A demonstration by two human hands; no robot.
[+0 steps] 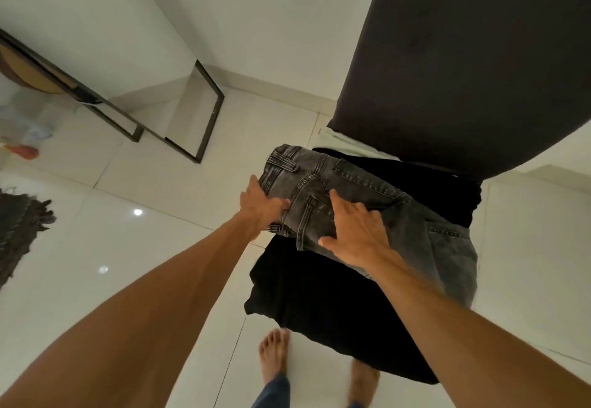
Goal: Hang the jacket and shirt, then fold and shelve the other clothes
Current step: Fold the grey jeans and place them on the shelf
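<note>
Folded grey denim jeans (348,190) lie on top of a pile of black clothes (319,289) in the middle of the head view. My left hand (260,206) grips the jeans' left edge at the waistband, fingers curled under it. My right hand (358,235) lies flat on top of the jeans with its fingers spread. A pale green garment (345,144) peeks out behind the pile, under a large dark brown hanging cloth (463,65). What the pile rests on is hidden.
A black metal frame (204,110) leans by the white wall at the left. A dark fringed cloth (19,231) lies at the left edge. The floor is glossy white tile (128,247). My bare feet (275,356) stand below the pile.
</note>
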